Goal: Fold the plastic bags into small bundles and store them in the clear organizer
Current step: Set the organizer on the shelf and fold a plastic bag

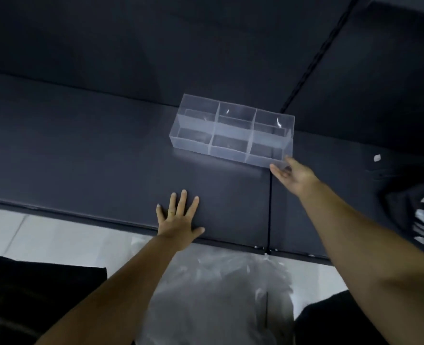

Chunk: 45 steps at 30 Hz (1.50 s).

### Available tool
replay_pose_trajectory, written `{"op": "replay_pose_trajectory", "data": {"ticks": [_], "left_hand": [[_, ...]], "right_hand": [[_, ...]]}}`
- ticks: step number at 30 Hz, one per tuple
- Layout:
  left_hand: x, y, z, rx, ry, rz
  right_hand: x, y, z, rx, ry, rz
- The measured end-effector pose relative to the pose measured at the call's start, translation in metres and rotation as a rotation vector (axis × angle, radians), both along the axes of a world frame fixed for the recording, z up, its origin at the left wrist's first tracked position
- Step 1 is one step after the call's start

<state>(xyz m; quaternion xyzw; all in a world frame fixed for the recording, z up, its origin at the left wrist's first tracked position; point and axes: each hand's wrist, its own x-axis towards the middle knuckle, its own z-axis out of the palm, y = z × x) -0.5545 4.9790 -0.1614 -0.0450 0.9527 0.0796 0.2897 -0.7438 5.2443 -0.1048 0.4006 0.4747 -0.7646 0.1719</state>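
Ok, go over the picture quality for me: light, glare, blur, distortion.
Head view: dim overall, and the dark table swallows detail; small white glints sit on the organizer, with a pale sheen on the tabletop just before it; the plastic bags at the bottom look soft and smeared; the wide lens slants the table's edges across the frame.

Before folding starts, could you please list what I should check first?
1. Clear organizer upright on the dark table: ok.
2. Its six compartments free of bundles: ok.
3. Left hand flat on the table, holding nothing: ok.
4. Right hand at the organizer's near right corner: ok; whether it grips, cannot tell.
5. Plastic bags up on the table: not ok, they lie below its near edge.
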Motion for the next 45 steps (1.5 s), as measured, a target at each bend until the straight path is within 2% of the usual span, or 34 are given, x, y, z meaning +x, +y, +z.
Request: {"op": "replay_pose_trajectory", "data": {"ticks": [6,8,10,11,13,15,16,18,20,21,24,26,28,31,33,35,37,39,41,43,45], "left_hand": [[0.001,-0.002,-0.009,0.023,0.031,0.019],[0.002,-0.002,-0.009,0.031,0.034,0.025],[0.002,-0.002,-0.005,0.042,0.017,0.025],[0.001,-0.002,-0.001,0.045,-0.001,0.025],[0.002,-0.004,0.007,0.059,-0.044,0.016],[0.008,-0.008,0.015,0.103,-0.081,0.001],[0.012,-0.010,0.020,0.130,-0.104,-0.004],[0.023,-0.010,0.033,0.172,-0.154,-0.001],[0.033,-0.004,0.049,0.222,-0.186,0.000],[0.039,0.002,0.057,0.285,-0.201,0.006],[0.061,0.016,0.076,0.613,-0.308,0.142],[0.071,0.022,0.085,0.755,-0.342,0.162],[0.074,0.022,0.089,0.813,-0.292,0.142],[0.069,0.019,0.096,0.855,-0.116,0.215],[0.065,0.017,0.104,0.930,-0.035,0.357],[0.060,0.019,0.110,1.051,0.034,0.504],[0.055,0.020,0.111,1.154,0.106,0.644],[0.051,0.023,0.112,1.219,0.167,0.783],[0.048,0.025,0.108,1.237,0.212,0.870],[0.048,0.027,0.104,1.260,0.237,0.926],[0.050,0.031,0.098,1.278,0.246,0.942]], "right_hand": [[0.004,-0.014,-0.004,0.186,0.054,0.011],[0.026,-0.024,0.005,0.386,0.071,0.136],[0.071,-0.035,0.006,0.691,0.208,0.303],[0.101,-0.040,0.005,0.769,0.330,0.425],[0.169,-0.048,0.001,0.754,0.503,0.795],[0.225,-0.052,-0.008,0.712,0.516,1.251],[0.243,-0.052,-0.015,0.772,0.511,1.452],[0.263,-0.053,-0.028,1.006,0.536,1.626],[0.272,-0.056,-0.030,1.144,0.577,1.548],[0.274,-0.057,-0.030,1.146,0.585,1.469],[0.274,-0.057,-0.013,0.926,0.559,1.189],[0.265,-0.050,0.011,0.751,0.548,0.936],[0.250,-0.040,0.035,0.679,0.481,0.754],[0.226,-0.023,0.062,0.595,0.344,0.596],[0.213,-0.012,0.071,0.579,0.269,0.541],[0.207,-0.002,0.074,0.655,0.219,0.533],[0.207,0.005,0.076,0.839,0.315,0.490],[0.215,0.008,0.080,0.944,0.415,0.345],[0.227,-0.001,0.085,0.837,0.405,0.274],[0.241,-0.019,0.087,0.696,0.317,0.441],[0.248,-0.039,0.077,0.662,0.262,0.604]]}}
